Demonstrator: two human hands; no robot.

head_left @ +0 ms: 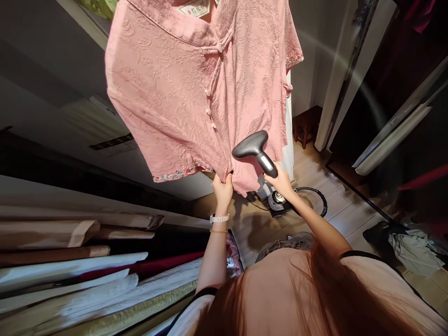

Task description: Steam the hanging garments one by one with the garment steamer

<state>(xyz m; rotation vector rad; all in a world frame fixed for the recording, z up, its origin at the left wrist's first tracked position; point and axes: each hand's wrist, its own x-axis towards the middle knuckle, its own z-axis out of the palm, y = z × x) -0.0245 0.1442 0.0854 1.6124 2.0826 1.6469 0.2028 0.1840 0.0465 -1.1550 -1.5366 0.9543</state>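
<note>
A pink short-sleeved blouse (168, 88) with knotted buttons down the front and embroidered sleeve edges hangs before me. My left hand (223, 188) is closed on its lower hem, pinching the cloth and drawing it into folds. In my right hand (281, 182) is the handle of a black garment steamer head (251, 144). The head lies over the lower front of the blouse, right of the buttons; whether it presses on the cloth I cannot tell. A white label (194, 7) shows inside the neckline.
The steamer base (278, 203) stands on the wooden floor, with its black hose (324, 200) looping to the right. Folded fabrics (73, 266) line the left. A dark wooden stool (307, 123) is behind; crumpled cloth (416, 252) lies at right.
</note>
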